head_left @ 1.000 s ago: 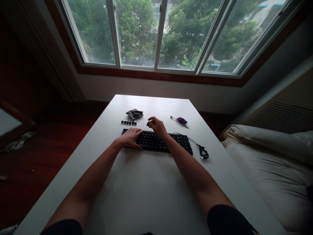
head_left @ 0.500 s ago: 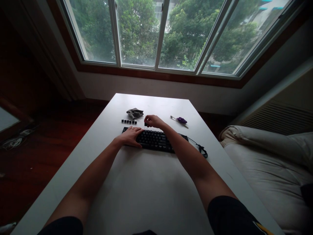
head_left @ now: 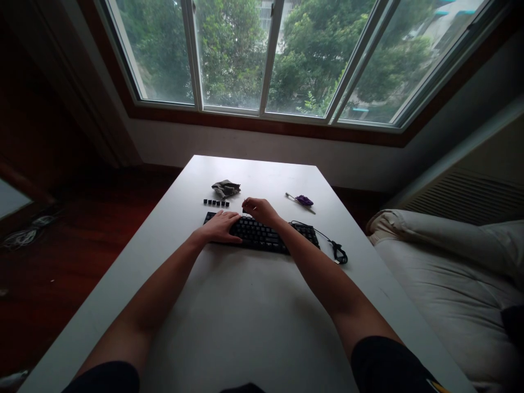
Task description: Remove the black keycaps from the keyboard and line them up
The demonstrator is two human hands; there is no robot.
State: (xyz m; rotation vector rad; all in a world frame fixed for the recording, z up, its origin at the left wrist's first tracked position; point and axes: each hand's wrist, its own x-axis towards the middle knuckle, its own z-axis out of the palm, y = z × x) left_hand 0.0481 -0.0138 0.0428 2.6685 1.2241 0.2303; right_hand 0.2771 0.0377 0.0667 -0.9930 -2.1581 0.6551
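A black keyboard [head_left: 262, 236] lies across the white table. My left hand [head_left: 223, 226] rests flat over its left part, fingers stretched and thumb along the near side. Just right of it, at the keyboard's far edge, my right hand [head_left: 258, 210] is closed in a pinch on a small dark keycap puller [head_left: 244, 212]. The puller's thin wires point down to the top row of keys; whether they grip a key is too small to tell. Several loose black keycaps [head_left: 216, 203] stand in a row beyond the keyboard's left end.
A crumpled grey cloth [head_left: 226, 189] lies behind the keycaps. To the right are a purple cloth-like thing [head_left: 304, 201] and a thin brush-like stick [head_left: 290, 196]. The keyboard's coiled cable [head_left: 339, 252] sits by its right end. A padded sofa [head_left: 442, 284] stands beside the table.
My right hand has sunk closer to the keyboard with the keycap puller. The keyboard's right end shows slightly further right. My left hand stays on the left part.
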